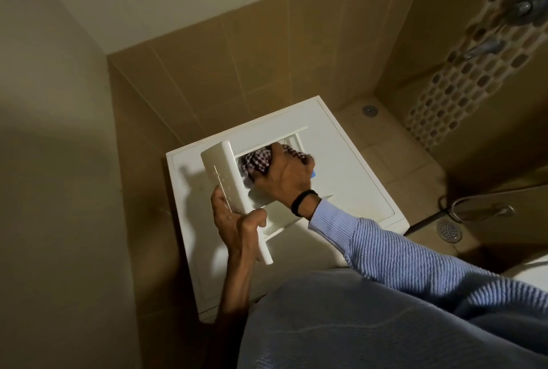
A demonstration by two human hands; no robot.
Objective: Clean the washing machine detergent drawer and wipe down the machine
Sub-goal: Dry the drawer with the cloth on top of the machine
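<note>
Fingers of the left hand curl round the lower corner of the detergent drawer, with the thumb hooked over the near side. The drawer is out of its slot and held tilted just above the top of the washing machine, its white front panel towards the left wall. The right hand reaches into the open tray from above. Its fingers are bent down around a bunched checked cloth and press it into the compartments behind the panel. A small blue piece shows just past the knuckles, though whether it belongs to the drawer cannot be told. A black wristband sits above the pale blue sleeve. The step in hand looks like the wiping of the drawer's inside, so the task is probably in its first half, with the machine's own surfaces yet to be done. The next move likely calls for working the cloth into the corners and dividers while the left hand steadies the tray. After that the drawer would slide squarely back into its slot, which is out of sight here.
</note>
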